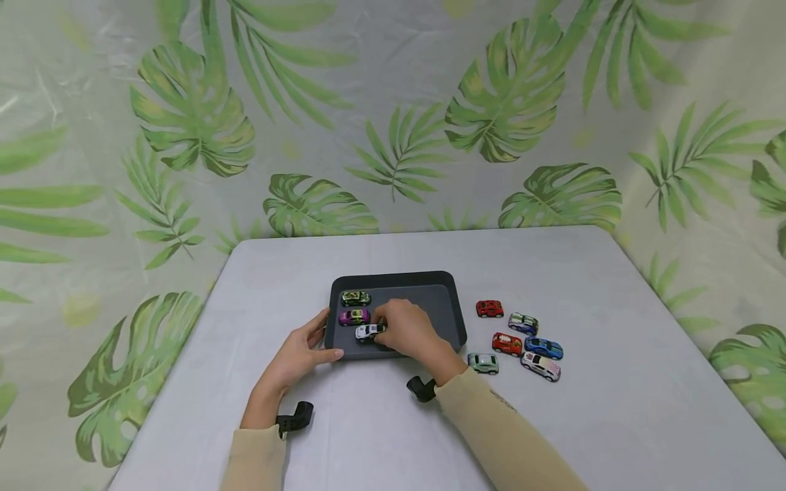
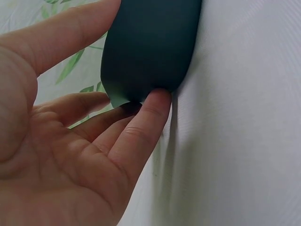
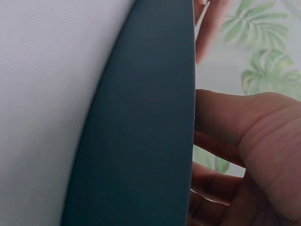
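Note:
A dark grey tray [image 1: 430, 279] lies on the table. My left hand [image 1: 298, 351] holds its near left corner, thumb at the front rim and fingers along the left side; the left wrist view shows those fingers [image 2: 141, 127] against the tray's outer wall. Inside the tray, my right hand [image 1: 411, 331] pinches a white and black toy car [image 1: 366, 332]. Just behind that car sit a purple toy car [image 1: 354, 317] and, farther back, a green and black patterned toy car [image 1: 356, 298]. The tray wall [image 3: 141, 113] hides my right fingertips in the right wrist view.
Right of the tray lie a red toy car [image 1: 489, 309], a white-green one [image 1: 523, 322], another red one [image 1: 507, 344], a blue one [image 1: 544, 348], a white-pink one [image 1: 541, 366] and a pale green one [image 1: 483, 363]. A leaf-patterned curtain [image 1: 393, 150] hangs behind the table.

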A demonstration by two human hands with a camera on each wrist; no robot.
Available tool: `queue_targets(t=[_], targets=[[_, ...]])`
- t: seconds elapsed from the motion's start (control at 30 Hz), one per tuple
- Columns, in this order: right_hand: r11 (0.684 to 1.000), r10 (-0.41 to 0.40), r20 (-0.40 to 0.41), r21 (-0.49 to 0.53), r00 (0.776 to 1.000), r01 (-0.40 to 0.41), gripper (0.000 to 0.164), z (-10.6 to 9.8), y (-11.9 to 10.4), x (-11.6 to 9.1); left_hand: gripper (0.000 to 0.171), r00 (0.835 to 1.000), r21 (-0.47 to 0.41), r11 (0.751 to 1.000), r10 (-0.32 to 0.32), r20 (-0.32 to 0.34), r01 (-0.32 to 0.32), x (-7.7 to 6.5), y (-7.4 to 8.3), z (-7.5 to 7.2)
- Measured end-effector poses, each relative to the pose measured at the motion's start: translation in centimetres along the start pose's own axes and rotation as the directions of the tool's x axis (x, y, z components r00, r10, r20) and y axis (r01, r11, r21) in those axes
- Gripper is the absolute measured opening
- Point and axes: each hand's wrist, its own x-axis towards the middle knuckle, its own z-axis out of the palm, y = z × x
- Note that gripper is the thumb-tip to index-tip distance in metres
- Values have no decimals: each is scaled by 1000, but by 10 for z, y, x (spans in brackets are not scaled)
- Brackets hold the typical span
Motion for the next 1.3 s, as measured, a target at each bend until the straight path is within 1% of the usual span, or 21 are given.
queue_targets(t=[0.17,0.3,0.43,0.67,0.87,1.0,1.3], targets=[[1000,-7,21,-16,1000,7,27,3,-5,5,100,1000,-16,1000,-10,-5,10,1,-1,0],[1000,-14,44,-2,999,15,27,7,-8,8,100,1000,-15,1000,1,-1,-1,1,-2,1],[1000,-15,58,11,998,15,27,13,-9,8,100,1000,-24,1000,-1,3,1,0,-2,2],[999,-40,45,6,998,40,26,18,-13,10,99,1000,-19,1000,12,0,-12,-1,0,2],[1000,-31,37,-5,999,31,28,22,-17,14,99,1000,-22,1000,21,3,-21,0,2,1],[999,-30,32,-15,999,30,29,25,-17,15,99,1000,-23,1000,14,0,-14,0,1,1],[998,-48,22,-29,999,48,30,20,-16,11,99,1000,-19,1000,6,-6,-6,0,-1,1]])
